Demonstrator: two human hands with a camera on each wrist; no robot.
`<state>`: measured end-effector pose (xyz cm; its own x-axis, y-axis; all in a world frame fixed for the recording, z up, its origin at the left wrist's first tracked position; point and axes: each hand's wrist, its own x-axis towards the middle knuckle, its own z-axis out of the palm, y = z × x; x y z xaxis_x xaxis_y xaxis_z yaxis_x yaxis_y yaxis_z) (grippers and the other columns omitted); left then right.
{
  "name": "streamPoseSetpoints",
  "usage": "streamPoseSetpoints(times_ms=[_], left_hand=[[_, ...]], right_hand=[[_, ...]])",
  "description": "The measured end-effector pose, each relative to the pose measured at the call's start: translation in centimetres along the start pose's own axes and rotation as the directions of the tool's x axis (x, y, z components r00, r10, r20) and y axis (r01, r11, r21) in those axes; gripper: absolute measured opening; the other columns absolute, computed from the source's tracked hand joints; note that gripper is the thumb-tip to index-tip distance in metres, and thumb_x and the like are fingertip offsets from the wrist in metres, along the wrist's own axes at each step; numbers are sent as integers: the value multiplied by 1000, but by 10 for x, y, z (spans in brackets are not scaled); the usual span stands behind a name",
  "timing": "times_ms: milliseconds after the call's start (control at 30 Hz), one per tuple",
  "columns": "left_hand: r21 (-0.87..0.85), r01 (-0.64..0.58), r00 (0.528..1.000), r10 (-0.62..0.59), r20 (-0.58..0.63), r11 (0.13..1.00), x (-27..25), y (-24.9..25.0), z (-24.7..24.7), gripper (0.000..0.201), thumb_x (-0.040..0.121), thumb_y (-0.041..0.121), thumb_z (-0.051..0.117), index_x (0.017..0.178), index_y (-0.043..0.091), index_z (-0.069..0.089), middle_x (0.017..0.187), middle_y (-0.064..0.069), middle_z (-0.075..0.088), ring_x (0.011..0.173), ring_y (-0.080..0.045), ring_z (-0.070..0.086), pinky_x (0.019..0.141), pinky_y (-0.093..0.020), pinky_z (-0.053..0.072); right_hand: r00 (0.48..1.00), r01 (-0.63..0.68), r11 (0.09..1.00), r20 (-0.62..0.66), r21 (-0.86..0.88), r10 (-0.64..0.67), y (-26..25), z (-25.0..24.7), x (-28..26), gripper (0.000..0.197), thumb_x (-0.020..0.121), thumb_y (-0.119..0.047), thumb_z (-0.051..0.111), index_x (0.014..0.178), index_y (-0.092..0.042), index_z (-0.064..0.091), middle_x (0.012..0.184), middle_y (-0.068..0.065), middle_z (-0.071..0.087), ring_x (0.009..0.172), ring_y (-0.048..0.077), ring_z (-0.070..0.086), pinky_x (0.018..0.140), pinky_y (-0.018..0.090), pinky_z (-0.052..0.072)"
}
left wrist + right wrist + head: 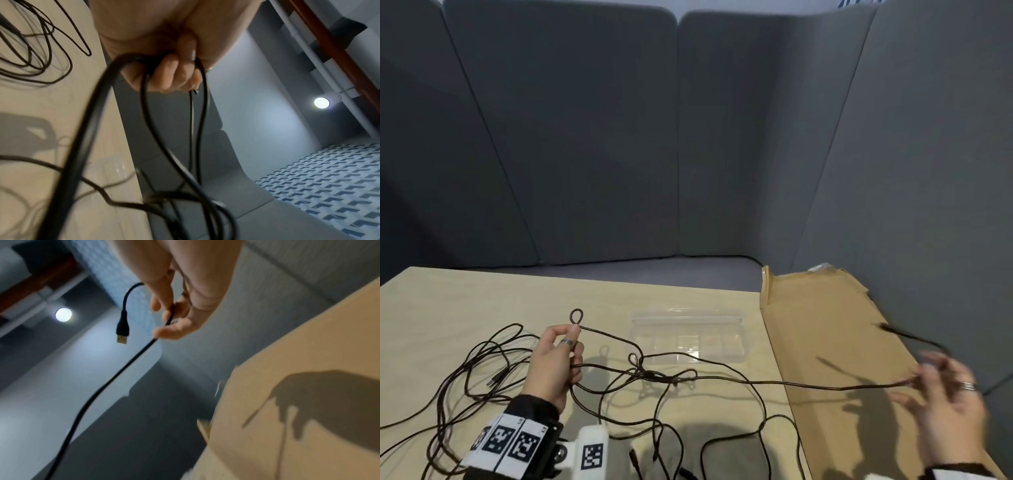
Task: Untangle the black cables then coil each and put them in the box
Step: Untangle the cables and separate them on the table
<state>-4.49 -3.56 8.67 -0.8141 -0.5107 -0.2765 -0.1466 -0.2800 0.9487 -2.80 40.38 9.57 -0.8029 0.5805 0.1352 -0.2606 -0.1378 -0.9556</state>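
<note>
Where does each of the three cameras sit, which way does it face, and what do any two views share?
Head: worn on the head, looking forward and down at the table, black cables, clear box, cardboard; both hands show.
Left wrist: looks along the left hand, which grips cable loops, toward the ceiling.
Right wrist: looks along the right hand, which pinches a cable near its USB plug.
Shared: both wrist views show the round ceiling lamp.

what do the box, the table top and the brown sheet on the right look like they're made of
Box: clear, glossy plastic by the look; the table shows through it. Table: pale, matte wood or wood-look laminate with faint grain; which one cannot be told. Brown sheet: flattened cardboard, matte, with torn, creased edges.
</note>
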Motion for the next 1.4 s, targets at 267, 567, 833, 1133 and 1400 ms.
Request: streamPoseSetpoints(times_ms=[267, 567, 833, 1133, 1400], left_hand=[[-106, 46, 975, -22, 219, 993, -38, 13, 24, 17, 99, 22, 38, 83, 22, 43, 61, -8, 53, 32, -3, 21, 31, -8, 15], [-13, -55, 900, 55, 433, 998, -67, 31, 41, 11, 96, 24, 41, 86, 21, 45, 51, 0, 43, 37, -5, 17, 34, -10, 16], [2, -112, 819, 91, 567, 994, -75, 48, 46, 11, 83, 35, 48, 82, 24, 49, 49, -1, 39, 36, -6, 15, 35, -14, 15], [276, -168, 921, 51, 387, 946, -36, 48, -9, 14, 97, 21, 42, 84, 19, 44, 49, 1, 34, 38, -8, 17, 42, -18, 9], [565, 34, 995, -83, 60, 824, 35, -49, -65, 20, 93, 0, 40, 77, 10, 47, 42, -1, 42, 37, -12, 29, 43, -13, 19]], right_hand=[[990, 85, 683, 138, -726, 24, 23, -21, 7, 20, 94, -1, 45, 96, -11, 63, 88, 16, 59, 78, 21, 51, 65, 22, 37], [475, 630, 333, 687, -702, 549, 46, 63, -76, 82, 76, -55, 64, 142, -42, 18, 128, -16, 27, 126, 14, 38, 105, 25, 31], [453, 577, 679, 870, -454, 196, 24, 159, -94, 37, 91, -37, 54, 128, -31, 51, 117, -14, 51, 110, -2, 45, 97, 17, 32], [909, 165, 956, 413, -242, -52, -25, 129, -18, 19, 98, -19, 44, 82, -21, 53, 54, -14, 46, 47, 0, 38, 50, 19, 34], [968, 189, 981, -179, 50, -177, -65, 48, 62, 11, 98, -27, 36, 90, -27, 43, 63, -11, 45, 38, -2, 40, 34, 11, 30]])
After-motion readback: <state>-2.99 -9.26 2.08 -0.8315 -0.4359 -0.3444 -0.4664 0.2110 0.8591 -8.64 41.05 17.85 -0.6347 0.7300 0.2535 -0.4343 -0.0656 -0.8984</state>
